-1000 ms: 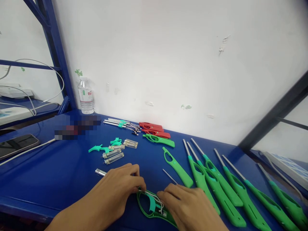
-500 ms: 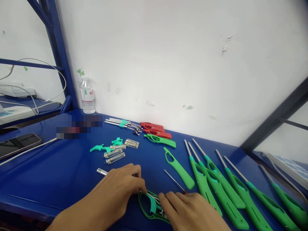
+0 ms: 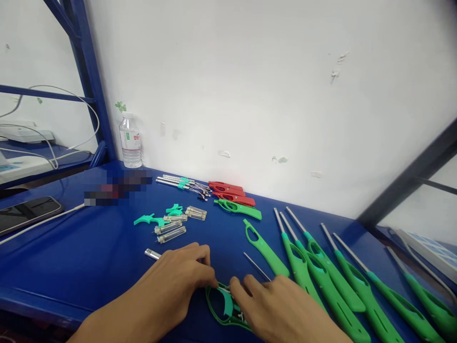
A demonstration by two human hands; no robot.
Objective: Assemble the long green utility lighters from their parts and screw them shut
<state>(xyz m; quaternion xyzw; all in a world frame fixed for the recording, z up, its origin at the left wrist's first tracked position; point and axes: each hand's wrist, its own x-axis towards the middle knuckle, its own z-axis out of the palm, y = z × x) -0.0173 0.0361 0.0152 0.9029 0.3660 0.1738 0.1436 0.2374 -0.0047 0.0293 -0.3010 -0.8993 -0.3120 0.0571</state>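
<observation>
An open green lighter shell (image 3: 218,309) with a teal trigger and white wires inside lies at the near edge of the blue table (image 3: 89,257). My left hand (image 3: 178,278) rests on the table with fingertips pinched at the shell's top end, over a metal tube (image 3: 153,254) that sticks out to the left. My right hand (image 3: 274,307) covers the shell's right part, fingers curled and pressing near the wires. A thin metal rod (image 3: 256,266) lies just behind my right hand.
Several assembled green lighters (image 3: 321,281) lie in a row on the right, a loose green shell half (image 3: 266,247) beside them. Red shells (image 3: 230,191), teal triggers and clear fuel tubes (image 3: 171,224) sit further back. A water bottle (image 3: 130,141) stands by the wall; a phone (image 3: 26,212) lies far left.
My right hand has slid left and forward over the shell, its fingertips now close to my left hand's. The left hand has stayed in place.
</observation>
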